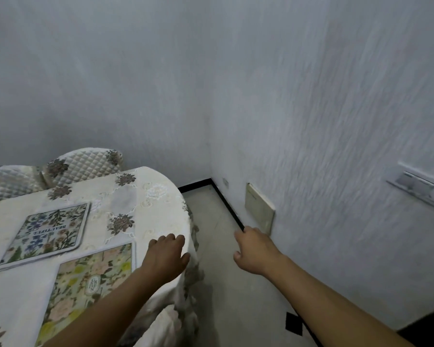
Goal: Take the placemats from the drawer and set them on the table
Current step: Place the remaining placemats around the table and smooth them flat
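Two floral placemats [45, 236] on table [158, 206]

Corner of a room: two white, rough-textured walls [110, 83] meet above a pale floor [223, 271] edged by a black skirting strip [226, 204], with one black diamond inlay [293, 323] near the bottom. The right wall [336, 121] carries a cream panel [258, 209] low down and a blurred white fitting [421, 186] higher up. At left, a round-edged desk [156, 196] under a cream floral cloth [186, 284], with two quilted chair backs [85, 164] behind it.

Left hand [167, 256] and right hand [254, 251] outstretched, fingers [171, 239] loosely curled.
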`<state>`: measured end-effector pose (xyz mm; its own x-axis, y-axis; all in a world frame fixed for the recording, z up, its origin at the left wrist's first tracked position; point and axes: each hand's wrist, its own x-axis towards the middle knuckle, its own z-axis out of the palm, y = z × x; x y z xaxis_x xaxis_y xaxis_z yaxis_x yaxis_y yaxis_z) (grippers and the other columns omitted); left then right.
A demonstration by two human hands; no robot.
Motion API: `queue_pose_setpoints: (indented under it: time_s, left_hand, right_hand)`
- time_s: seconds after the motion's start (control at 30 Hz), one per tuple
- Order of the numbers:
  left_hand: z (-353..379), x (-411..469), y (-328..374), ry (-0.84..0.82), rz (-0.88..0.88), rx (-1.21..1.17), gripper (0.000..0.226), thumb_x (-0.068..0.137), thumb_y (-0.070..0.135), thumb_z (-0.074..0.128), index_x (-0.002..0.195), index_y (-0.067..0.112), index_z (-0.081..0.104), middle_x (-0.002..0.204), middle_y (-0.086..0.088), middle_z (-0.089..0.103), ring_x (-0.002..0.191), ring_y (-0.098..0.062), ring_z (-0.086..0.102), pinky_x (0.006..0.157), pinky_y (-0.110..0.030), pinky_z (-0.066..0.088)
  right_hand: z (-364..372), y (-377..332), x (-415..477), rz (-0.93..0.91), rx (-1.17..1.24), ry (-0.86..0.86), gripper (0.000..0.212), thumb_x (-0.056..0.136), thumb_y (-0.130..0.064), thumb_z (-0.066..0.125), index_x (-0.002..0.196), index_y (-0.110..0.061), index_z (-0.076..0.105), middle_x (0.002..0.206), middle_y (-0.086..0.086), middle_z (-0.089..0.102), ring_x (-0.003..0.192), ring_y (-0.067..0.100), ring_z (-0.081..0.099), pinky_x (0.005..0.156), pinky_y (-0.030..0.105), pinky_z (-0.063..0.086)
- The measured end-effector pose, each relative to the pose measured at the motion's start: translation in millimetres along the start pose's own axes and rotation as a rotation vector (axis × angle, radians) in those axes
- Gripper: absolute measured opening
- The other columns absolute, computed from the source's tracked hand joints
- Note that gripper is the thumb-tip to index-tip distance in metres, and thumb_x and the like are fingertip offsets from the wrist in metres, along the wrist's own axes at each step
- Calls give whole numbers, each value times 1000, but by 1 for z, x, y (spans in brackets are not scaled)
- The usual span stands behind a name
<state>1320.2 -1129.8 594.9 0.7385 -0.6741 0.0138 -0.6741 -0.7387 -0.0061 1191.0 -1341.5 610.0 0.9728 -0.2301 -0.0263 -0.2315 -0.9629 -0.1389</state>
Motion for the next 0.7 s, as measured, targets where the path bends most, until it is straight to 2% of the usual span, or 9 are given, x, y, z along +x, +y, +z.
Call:
queue_pose_setpoints:
  time_s: [0.2,0.37,0.57,0.7]
  left_hand:
    - [6,65,29,-57,57,-32,40,91,48,43,117,19,52,111,-5,61,103,-26,56,88,-39,39]
    - [4,149,26,-23,65,-87,34,92,50,44,108,22,54,108,-2,61,99,-22,56,89,-39,39]
    - [2,241,20,-34,56,-108,35,91,50,45,109,20,54,107,-3,62,100,-25,56,89,-40,39]
    - [6,281,11,-70,-4,-109,34,92,47,44,110,20,53,107,-4,61,100,-24,55,90,-40,38]
  right_hand:
    - [5,39,51,-8,-88,9,27,85,-34,50,100,-12,53,103,13,56,96,31,53,85,40,40]
    - [1,70,120,3,-85,-25,25,87,-34,48,100,-13,53,103,12,57,97,30,52,89,40,37]
    - [-8,106,203,-5,-57,-37,23,87,-37,48,92,-15,51,98,9,57,91,27,53,83,38,38]
    - [-4,122,259,-42,-43,-82,25,87,-38,47,97,-15,52,99,9,58,92,27,54,85,37,40]
